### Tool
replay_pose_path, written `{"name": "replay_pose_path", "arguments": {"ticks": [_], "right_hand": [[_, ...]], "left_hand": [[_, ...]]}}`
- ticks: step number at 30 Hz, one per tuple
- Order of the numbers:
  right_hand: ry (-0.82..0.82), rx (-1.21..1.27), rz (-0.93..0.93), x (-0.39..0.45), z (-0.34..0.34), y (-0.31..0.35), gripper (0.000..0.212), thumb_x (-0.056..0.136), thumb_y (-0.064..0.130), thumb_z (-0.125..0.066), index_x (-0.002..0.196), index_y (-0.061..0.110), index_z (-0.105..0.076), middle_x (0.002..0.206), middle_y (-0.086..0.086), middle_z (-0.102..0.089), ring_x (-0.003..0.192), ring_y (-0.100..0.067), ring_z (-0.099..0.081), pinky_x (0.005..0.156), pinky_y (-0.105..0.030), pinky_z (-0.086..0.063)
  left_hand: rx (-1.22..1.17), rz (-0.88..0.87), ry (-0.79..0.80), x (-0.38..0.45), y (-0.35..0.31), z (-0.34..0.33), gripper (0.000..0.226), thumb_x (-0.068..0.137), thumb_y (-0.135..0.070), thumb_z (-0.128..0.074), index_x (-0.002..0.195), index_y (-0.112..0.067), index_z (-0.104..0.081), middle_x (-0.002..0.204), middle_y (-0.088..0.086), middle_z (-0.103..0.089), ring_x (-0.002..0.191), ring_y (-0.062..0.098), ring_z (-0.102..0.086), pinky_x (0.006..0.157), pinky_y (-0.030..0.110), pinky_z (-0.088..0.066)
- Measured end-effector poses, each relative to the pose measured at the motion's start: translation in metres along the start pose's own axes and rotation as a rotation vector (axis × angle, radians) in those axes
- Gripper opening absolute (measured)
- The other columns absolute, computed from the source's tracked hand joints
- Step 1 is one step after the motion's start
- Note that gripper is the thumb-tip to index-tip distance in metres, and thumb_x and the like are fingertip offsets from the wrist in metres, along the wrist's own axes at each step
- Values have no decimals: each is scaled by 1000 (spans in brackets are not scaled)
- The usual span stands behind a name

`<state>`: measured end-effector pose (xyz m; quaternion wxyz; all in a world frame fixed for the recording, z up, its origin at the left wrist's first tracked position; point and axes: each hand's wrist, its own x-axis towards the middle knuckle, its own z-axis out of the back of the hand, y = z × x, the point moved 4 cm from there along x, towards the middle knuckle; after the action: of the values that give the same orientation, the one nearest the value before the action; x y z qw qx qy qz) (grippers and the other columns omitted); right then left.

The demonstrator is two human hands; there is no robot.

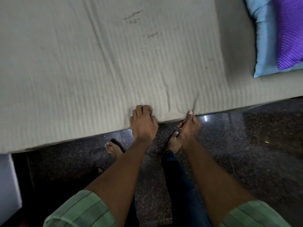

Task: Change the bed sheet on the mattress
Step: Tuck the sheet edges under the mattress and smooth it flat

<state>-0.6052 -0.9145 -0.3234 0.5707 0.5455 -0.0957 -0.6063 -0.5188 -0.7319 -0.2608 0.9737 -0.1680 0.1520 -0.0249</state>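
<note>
A pale grey-green ribbed bed sheet (pixel 91 66) covers the mattress, which fills the upper part of the head view. My left hand (pixel 143 124) grips the sheet's near edge with curled fingers. A short way to the right, my right hand (pixel 190 124) pinches the same edge, thumb on top and fingers under it. The cloth puckers into small folds between and around both hands. The mattress itself is hidden beneath the sheet.
A light blue pillow (pixel 264 38) with a purple dotted cloth (pixel 290 30) on it lies at the bed's far right. Dark speckled floor (pixel 246 145) runs along the near side, where my feet stand. A white object (pixel 8 181) is at lower left.
</note>
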Motion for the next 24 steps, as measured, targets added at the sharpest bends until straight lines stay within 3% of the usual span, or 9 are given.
{"name": "replay_pose_path", "arguments": {"ticks": [4, 7, 11, 13, 14, 16, 17, 20, 24], "right_hand": [[67, -76, 30, 16, 25, 0, 53, 103, 44, -49, 58, 18, -57, 53, -12, -59, 49, -27, -56, 53, -43, -50], [83, 81, -107, 23, 33, 2, 52, 106, 42, -51, 62, 14, -59, 53, -9, -58, 48, -25, -55, 47, -32, -43], [28, 183, -235, 50, 45, 16, 51, 99, 61, -51, 77, 17, -60, 64, -6, -61, 49, -17, -53, 46, -27, -41], [13, 99, -168, 68, 46, 26, 49, 97, 61, -54, 87, 14, -67, 79, -13, -71, 60, -23, -62, 50, -33, -51], [-12, 46, -124, 77, 48, 28, 51, 95, 63, -54, 85, 14, -69, 85, -18, -73, 65, -29, -66, 55, -41, -57], [-21, -87, -67, 92, 53, 22, 60, 91, 72, -51, 69, 18, -65, 78, -21, -72, 68, -37, -69, 63, -53, -59], [-4, -111, -50, 93, 58, 21, 62, 93, 72, -51, 63, 19, -61, 69, -19, -69, 62, -35, -67, 60, -50, -58], [64, -41, -34, 76, 63, 38, 54, 104, 44, -56, 60, 12, -54, 52, -12, -57, 43, -23, -53, 43, -28, -44], [89, 27, -38, 87, 80, 38, 49, 107, 31, -56, 63, 9, -52, 50, -9, -56, 39, -18, -51, 40, -21, -40]], "left_hand": [[92, 57, -3, 0, -10, -3, 26, 89, -27, -57, 114, -21, -53, 115, 4, -50, 103, 26, -51, 85, 45, -50], [154, 93, -1, 1, -17, -5, 29, 88, -29, -56, 115, -18, -52, 114, 7, -50, 103, 26, -50, 85, 43, -48], [122, 30, -7, 3, -30, -8, 31, 85, -23, -56, 115, -21, -55, 115, 3, -51, 105, 24, -50, 89, 41, -46], [77, -71, -1, 5, -44, -11, 29, 86, -20, -55, 115, -23, -57, 114, 1, -52, 105, 22, -50, 91, 39, -45], [53, -115, 0, 7, -52, -12, 29, 86, -18, -55, 114, -23, -58, 114, 0, -53, 105, 21, -50, 91, 38, -44], [21, -172, -3, 9, -67, -15, 30, 84, -17, -56, 114, -24, -58, 113, -1, -53, 104, 20, -51, 90, 37, -43], [12, -193, -1, 10, -76, -17, 32, 83, -16, -57, 114, -24, -58, 113, -1, -53, 104, 21, -51, 89, 36, -43], [16, -275, 53, 15, -101, -25, 35, 83, -16, -58, 117, -23, -57, 115, 1, -52, 106, 21, -51, 91, 38, -45], [56, -307, 112, 19, -117, -36, 36, 84, -18, -60, 119, -21, -55, 119, 3, -49, 109, 23, -49, 90, 39, -44]]}}
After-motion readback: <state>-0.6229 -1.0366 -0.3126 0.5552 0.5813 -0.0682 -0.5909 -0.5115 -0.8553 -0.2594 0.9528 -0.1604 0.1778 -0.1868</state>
